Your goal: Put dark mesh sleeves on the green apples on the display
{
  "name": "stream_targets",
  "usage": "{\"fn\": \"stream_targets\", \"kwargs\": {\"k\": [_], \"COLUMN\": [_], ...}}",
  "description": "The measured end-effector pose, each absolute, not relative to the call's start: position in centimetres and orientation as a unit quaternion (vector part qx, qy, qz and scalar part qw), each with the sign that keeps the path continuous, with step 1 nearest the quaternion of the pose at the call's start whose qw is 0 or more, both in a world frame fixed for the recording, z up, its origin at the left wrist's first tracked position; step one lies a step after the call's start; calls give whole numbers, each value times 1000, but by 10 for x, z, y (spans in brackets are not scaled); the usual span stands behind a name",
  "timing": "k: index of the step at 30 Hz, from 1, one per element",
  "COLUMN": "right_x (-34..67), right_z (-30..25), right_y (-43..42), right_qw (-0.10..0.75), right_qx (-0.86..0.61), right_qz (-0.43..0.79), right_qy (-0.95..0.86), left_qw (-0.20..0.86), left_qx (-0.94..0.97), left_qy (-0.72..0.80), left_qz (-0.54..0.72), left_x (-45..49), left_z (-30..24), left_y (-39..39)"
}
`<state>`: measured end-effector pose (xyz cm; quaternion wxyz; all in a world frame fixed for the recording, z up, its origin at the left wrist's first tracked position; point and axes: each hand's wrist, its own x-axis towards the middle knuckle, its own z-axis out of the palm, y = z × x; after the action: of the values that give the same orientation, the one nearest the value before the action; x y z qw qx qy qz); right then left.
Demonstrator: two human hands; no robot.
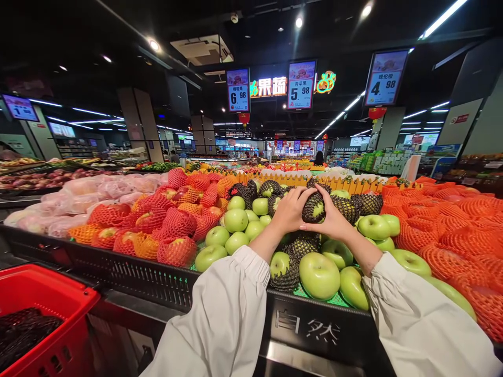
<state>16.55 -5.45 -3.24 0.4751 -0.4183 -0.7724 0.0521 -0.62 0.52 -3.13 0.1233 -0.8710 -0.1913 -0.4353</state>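
Observation:
Between my two hands is a green apple (314, 208) in a black foam net, held over the pile of apples. My left hand (290, 208) curves round its left side, fingers on top. From the right, my right hand (331, 215) closes on it, with the thumb below and the fingers at the top. Underneath lie bare green apples (319, 276) and others in black nets, such as a netted apple (283, 269) just below my left wrist. Part of the held apple is hidden by my fingers.
Left of the green apples are apples in red and orange nets (177, 223), then wrapped pale fruit (98, 188). Orange-netted fruit (463, 230) fills the right side. A black crate edge (118, 275) runs along the front. A red basket (51, 283) with dark netting inside stands lower left.

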Motion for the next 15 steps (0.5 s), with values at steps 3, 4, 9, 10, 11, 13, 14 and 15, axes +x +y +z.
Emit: {"fn": "stream_targets", "kwargs": {"k": [3, 4, 9, 10, 11, 13, 14, 15], "right_x": [166, 167, 170, 170, 170, 169, 168, 167], "right_z": [-33, -33, -34, -33, -33, -32, -32, -32], "right_y": [-53, -52, -48, -48, -48, -48, -49, -49], "right_qw": [509, 520, 554, 556, 557, 557, 558, 562], "right_qx": [-417, -416, -400, -399, -399, -402, -405, -410], "right_qz": [72, 76, 97, 102, 106, 102, 95, 83], "right_qy": [-750, -742, -724, -722, -721, -720, -718, -714], "left_qw": [109, 105, 91, 90, 91, 98, 101, 103], "left_qx": [-876, -877, -880, -880, -880, -881, -881, -881], "left_qy": [-152, -146, -135, -130, -125, -118, -115, -113], "left_qz": [-446, -446, -446, -448, -449, -448, -447, -447], "left_x": [-6, -6, -5, -5, -4, -4, -4, -4], "left_z": [-31, -31, -32, -32, -32, -33, -33, -33], "left_y": [4, 3, 2, 2, 3, 3, 3, 3]}}
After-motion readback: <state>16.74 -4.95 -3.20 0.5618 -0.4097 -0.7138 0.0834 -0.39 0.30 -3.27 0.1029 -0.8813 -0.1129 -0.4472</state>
